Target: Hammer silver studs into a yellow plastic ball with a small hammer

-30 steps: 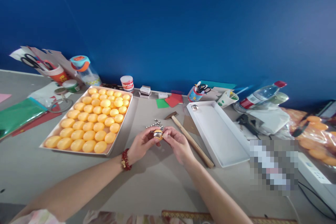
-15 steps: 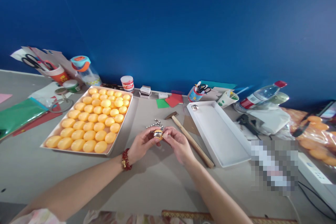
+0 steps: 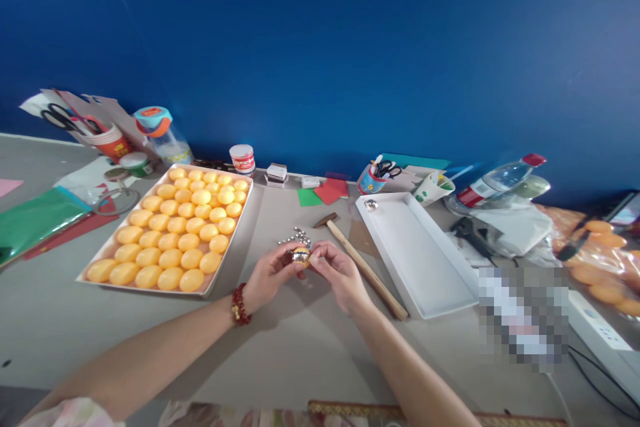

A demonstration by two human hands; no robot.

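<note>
Between both hands is a yellow-orange ball (image 3: 301, 255) with a band of shiny silver pieces over its surface. My left hand (image 3: 273, 272), with a dark red bead bracelet at the wrist, is closed around the ball's left side. The fingertips of my right hand (image 3: 336, 272) are pinched together at the ball's right side; anything small inside that pinch is hidden. Just beyond the hands lies a loose pile of small shiny metal pieces (image 3: 299, 236). A hammer (image 3: 367, 270) with a wooden handle lies right of my right hand.
On the left stands a shallow box (image 3: 206, 289) full of yellow-orange balls. A long white tray (image 3: 425, 253) on the right has a silver-covered ball (image 3: 371, 205) in its far corner. Cups, bottles and paper line the blue wall. A power strip (image 3: 603, 327) and cables lie far right.
Both hands stay at nearly the same spot around the ball. The right fingertips have shifted very slightly left against it.
</note>
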